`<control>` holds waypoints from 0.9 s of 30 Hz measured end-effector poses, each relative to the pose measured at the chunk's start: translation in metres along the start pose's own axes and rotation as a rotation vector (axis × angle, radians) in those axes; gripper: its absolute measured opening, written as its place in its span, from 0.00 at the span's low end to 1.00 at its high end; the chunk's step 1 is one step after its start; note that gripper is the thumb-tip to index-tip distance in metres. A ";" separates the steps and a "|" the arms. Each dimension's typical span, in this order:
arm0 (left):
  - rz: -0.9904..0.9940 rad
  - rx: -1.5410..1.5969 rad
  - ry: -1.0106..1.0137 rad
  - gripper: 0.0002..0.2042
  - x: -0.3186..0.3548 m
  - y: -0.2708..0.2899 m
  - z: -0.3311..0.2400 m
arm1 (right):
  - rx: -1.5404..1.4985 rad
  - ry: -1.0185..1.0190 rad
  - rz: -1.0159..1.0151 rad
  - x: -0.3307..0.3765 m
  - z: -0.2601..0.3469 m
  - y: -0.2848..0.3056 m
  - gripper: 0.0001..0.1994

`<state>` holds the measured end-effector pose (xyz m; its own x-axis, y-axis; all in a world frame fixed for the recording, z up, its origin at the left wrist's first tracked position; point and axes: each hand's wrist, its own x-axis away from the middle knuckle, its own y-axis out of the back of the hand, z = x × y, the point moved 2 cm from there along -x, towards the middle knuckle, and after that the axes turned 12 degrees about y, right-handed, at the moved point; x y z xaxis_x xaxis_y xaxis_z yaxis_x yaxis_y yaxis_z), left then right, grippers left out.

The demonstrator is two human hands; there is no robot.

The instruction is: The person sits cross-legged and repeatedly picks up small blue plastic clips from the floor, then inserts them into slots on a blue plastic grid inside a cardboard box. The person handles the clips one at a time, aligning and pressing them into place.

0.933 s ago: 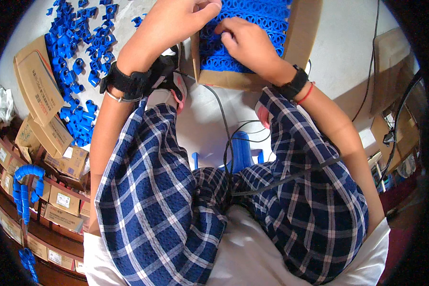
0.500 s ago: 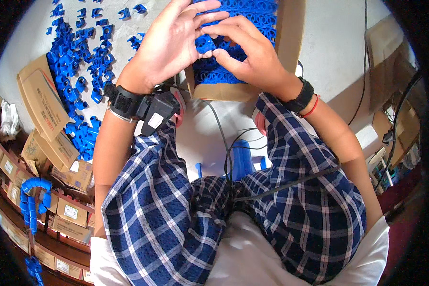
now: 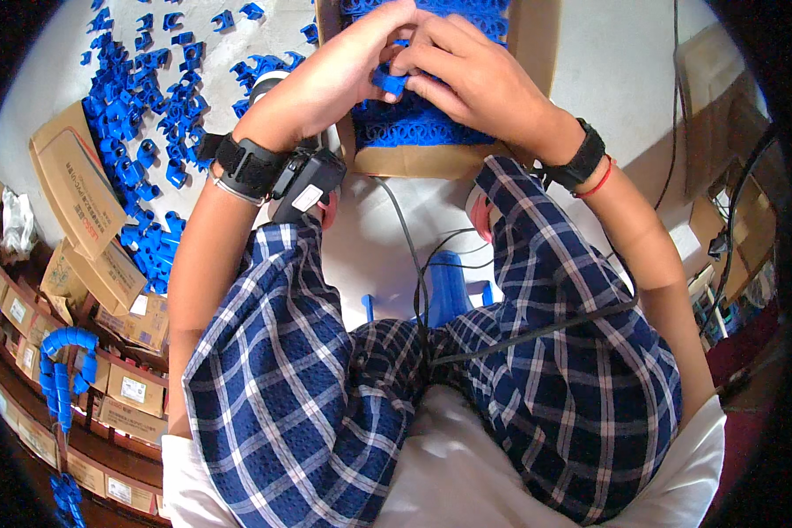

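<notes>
Nearest, checked trousers (image 3: 290,370) cover the spread legs, a blue stool (image 3: 449,286) beyond, between them. Farther, a cardboard box (image 3: 414,165) holds rows of blue clips (image 3: 427,130). Above its near left part, the right hand (image 3: 480,77) pinches a small blue piece (image 3: 389,81) narrowly; the left hand (image 3: 339,79) curls round it, its fingers partly hidden. Loose blue fittings (image 3: 119,114) lie scattered at far left.
</notes>
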<state>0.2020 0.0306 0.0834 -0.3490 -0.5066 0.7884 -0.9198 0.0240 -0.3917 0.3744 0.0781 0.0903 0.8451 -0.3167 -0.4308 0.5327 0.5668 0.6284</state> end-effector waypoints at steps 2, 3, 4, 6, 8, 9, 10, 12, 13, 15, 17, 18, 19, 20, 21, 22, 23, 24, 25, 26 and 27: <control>-0.055 -0.195 -0.018 0.23 -0.003 0.001 0.002 | -0.010 -0.086 0.012 0.007 0.004 -0.002 0.09; -0.084 -0.293 -0.028 0.22 -0.005 0.003 0.002 | -0.002 -0.154 0.033 0.012 0.006 -0.005 0.09; -0.162 -0.423 -0.117 0.19 -0.004 0.004 0.005 | 0.005 -0.222 0.054 0.017 0.007 -0.009 0.09; -0.241 -0.635 -0.182 0.16 -0.010 0.007 0.006 | 0.056 -0.340 0.117 0.028 0.008 -0.019 0.09; -0.407 -0.965 -0.311 0.11 -0.013 0.007 0.009 | 0.021 -0.486 0.220 0.036 0.008 -0.031 0.09; -0.409 -1.062 -0.350 0.11 -0.015 0.005 0.012 | 0.009 -0.586 0.291 0.040 0.007 -0.037 0.09; -0.410 -1.160 -0.387 0.11 -0.016 0.002 0.017 | -0.030 -0.625 0.246 0.042 0.006 -0.041 0.09; -0.375 -1.291 -0.415 0.11 -0.016 -0.004 0.026 | -0.012 -0.653 0.234 0.044 0.007 -0.048 0.09; -0.389 -1.355 -0.406 0.09 -0.016 -0.005 0.029 | -0.005 -0.676 0.235 0.044 0.007 -0.051 0.09; -0.385 -1.511 -0.369 0.06 -0.014 -0.006 0.034 | 0.052 -0.639 0.281 0.042 0.006 -0.057 0.09; -0.380 -1.529 -0.352 0.06 -0.013 -0.006 0.035 | 0.069 -0.579 0.296 0.040 0.006 -0.062 0.08; -0.391 -1.529 -0.356 0.05 -0.013 -0.005 0.035 | 0.061 -0.536 0.284 0.040 0.007 -0.064 0.07; -0.401 -1.529 -0.360 0.05 -0.012 -0.005 0.035 | 0.050 -0.494 0.279 0.041 0.008 -0.066 0.07; -0.398 -1.539 -0.350 0.05 -0.013 -0.005 0.035 | 0.061 -0.486 0.289 0.042 0.007 -0.067 0.06; -0.397 -1.549 -0.340 0.05 -0.013 -0.005 0.036 | 0.049 -0.472 0.266 0.043 0.007 -0.068 0.05; -0.405 -1.561 -0.337 0.05 -0.013 -0.005 0.037 | 0.037 -0.451 0.251 0.044 0.006 -0.069 0.05; -0.420 -1.559 -0.331 0.04 -0.013 -0.005 0.038 | 0.024 -0.429 0.237 0.045 0.005 -0.070 0.05; -0.441 -1.561 -0.332 0.04 -0.013 -0.006 0.039 | 0.006 -0.431 0.242 0.046 0.004 -0.071 0.05; -0.462 -1.563 -0.333 0.04 -0.013 -0.007 0.040 | -0.010 -0.434 0.247 0.047 0.004 -0.073 0.05; -0.463 -1.571 -0.325 0.04 -0.013 -0.008 0.040 | -0.028 -0.433 0.250 0.048 0.003 -0.074 0.05; -0.463 -1.578 -0.318 0.04 -0.013 -0.008 0.041 | -0.028 -0.428 0.242 0.049 0.003 -0.074 0.05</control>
<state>0.2212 0.0014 0.0572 -0.1487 -0.8563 0.4946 -0.2632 0.5164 0.8149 0.3764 0.0185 0.0246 0.8902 -0.4543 0.0343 0.3225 0.6814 0.6571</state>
